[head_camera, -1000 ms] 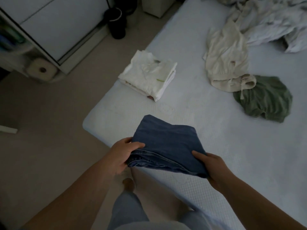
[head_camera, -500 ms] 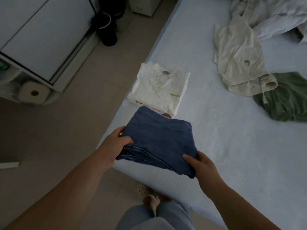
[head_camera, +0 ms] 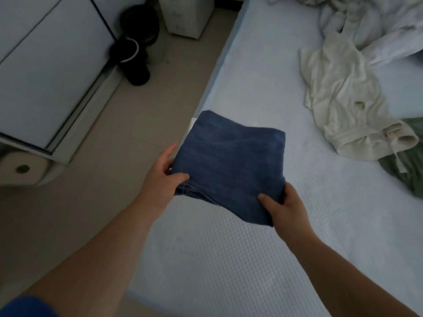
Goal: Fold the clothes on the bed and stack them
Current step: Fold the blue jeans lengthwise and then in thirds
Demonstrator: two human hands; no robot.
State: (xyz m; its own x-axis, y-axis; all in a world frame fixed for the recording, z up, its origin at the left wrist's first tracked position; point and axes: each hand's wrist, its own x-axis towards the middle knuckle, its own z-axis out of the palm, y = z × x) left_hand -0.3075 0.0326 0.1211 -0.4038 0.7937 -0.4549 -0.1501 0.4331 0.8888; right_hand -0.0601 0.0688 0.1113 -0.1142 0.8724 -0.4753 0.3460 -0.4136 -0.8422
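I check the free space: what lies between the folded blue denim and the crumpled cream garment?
Only bare pale bed sheet separates denim and cream garment, head view.

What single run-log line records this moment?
stage: carrying | folded jeans held by left hand and right hand over bed edge | unfolded: cream garment, green garment

- A white cabinet with a dark-edged door stands at the upper left on the beige floor.
- A paper roll lies below the cabinet.
- A black vessel stands on the floor beside it.
- A small white drawer unit stands just beyond.
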